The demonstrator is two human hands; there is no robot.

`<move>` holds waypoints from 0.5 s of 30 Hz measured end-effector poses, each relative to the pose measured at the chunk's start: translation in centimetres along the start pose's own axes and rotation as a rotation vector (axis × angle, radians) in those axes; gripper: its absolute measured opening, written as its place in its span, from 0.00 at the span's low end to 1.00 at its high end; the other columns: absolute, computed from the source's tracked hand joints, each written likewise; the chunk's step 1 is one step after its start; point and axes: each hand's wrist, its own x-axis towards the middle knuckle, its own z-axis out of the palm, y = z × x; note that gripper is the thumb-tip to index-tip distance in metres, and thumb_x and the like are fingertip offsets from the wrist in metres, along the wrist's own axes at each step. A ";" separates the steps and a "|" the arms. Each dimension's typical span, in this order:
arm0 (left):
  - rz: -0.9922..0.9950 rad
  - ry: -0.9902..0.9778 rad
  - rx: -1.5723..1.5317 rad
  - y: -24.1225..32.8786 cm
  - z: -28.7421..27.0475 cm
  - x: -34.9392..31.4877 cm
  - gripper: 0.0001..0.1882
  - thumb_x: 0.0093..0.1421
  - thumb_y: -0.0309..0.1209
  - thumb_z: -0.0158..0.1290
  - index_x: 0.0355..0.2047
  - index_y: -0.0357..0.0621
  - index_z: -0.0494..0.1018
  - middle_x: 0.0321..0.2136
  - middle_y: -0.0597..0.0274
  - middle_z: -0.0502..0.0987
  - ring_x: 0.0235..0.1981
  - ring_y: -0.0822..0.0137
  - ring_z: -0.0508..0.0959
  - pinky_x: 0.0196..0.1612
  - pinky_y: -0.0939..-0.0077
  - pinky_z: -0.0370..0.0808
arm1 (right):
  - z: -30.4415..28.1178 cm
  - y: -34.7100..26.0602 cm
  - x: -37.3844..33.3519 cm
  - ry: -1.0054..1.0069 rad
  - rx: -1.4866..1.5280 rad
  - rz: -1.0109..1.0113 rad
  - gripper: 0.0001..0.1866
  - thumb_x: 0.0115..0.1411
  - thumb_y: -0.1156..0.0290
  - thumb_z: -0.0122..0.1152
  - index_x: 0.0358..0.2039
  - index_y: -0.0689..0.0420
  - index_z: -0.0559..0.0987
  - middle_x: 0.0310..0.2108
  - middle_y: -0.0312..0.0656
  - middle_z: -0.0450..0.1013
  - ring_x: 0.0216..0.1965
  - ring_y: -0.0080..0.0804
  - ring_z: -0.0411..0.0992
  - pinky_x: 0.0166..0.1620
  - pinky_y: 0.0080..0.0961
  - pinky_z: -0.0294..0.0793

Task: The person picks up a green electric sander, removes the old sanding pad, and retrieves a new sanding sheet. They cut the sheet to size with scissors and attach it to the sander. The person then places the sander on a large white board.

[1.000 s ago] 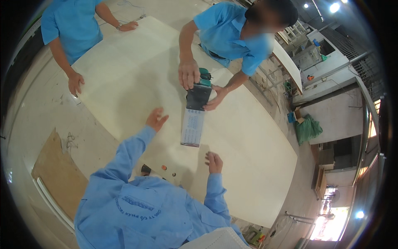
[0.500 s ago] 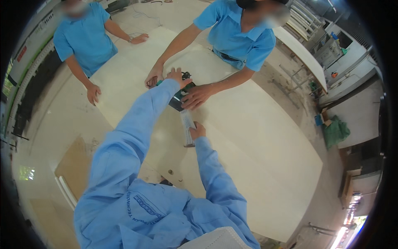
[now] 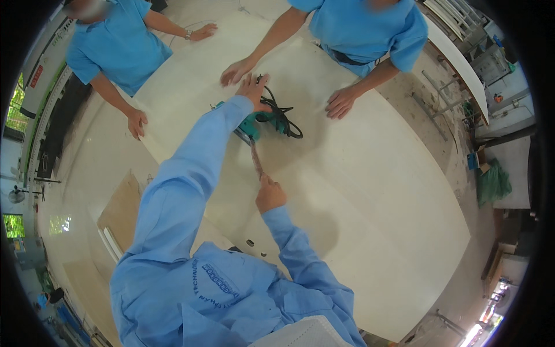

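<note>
My left hand [image 3: 252, 92] grips the far end of a green power tool [image 3: 247, 125], fingers reaching over it. The forearm hides part of the tool. A looped black cord [image 3: 283, 117] lies against the tool's right side. My right hand [image 3: 270, 194] is closed round the near end of a thin, narrow strip [image 3: 256, 157]. Its far end meets the near edge of the tool, seen almost edge-on. Just left of my left hand, a co-worker's hand [image 3: 234, 72] hovers or rests near the tool; their other hand [image 3: 341, 104] is apart from it, to the right.
A large pale board [image 3: 370, 191] spreads under everything. Two small round dark items [image 3: 250, 243] lie near my body. At the far left another person's hands touch the board's edge [image 3: 137, 122]. Brown sheet [image 3: 120, 202] and white strips [image 3: 110, 243] lie lower left; a green bag [image 3: 493, 184] sits at right.
The co-worker across from me has taken the right hand off the tool and drawn it to the right. The cord now shows. My right hand has turned the strip edge-on.
</note>
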 end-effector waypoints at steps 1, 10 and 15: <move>-0.044 0.111 0.056 0.3 0.3 0.3 0.65 0.39 0.58 0.70 0.71 0.52 0.45 0.65 0.38 0.54 0.69 0.36 0.51 0.69 0.50 0.53 | 0.4 -0.4 -0.3 0.046 0.004 -0.044 0.30 0.51 0.78 0.58 0.57 0.58 0.68 0.47 0.50 0.74 0.43 0.48 0.75 0.42 0.40 0.77; 0.093 -0.273 -0.124 -1.9 -0.9 6.7 0.48 0.42 0.55 0.70 0.62 0.54 0.66 0.54 0.51 0.71 0.54 0.50 0.73 0.56 0.60 0.71 | -4.0 0.9 0.9 -0.174 -0.113 0.041 0.27 0.51 0.79 0.57 0.54 0.55 0.71 0.54 0.42 0.72 0.45 0.44 0.75 0.44 0.41 0.76; -0.054 -0.194 -0.238 -4.8 2.0 6.6 0.54 0.44 0.60 0.67 0.66 0.48 0.61 0.59 0.46 0.69 0.59 0.52 0.71 0.60 0.61 0.67 | -6.9 4.5 1.9 -0.067 -0.160 -0.044 0.25 0.52 0.80 0.54 0.52 0.47 0.73 0.51 0.35 0.75 0.44 0.39 0.76 0.45 0.38 0.74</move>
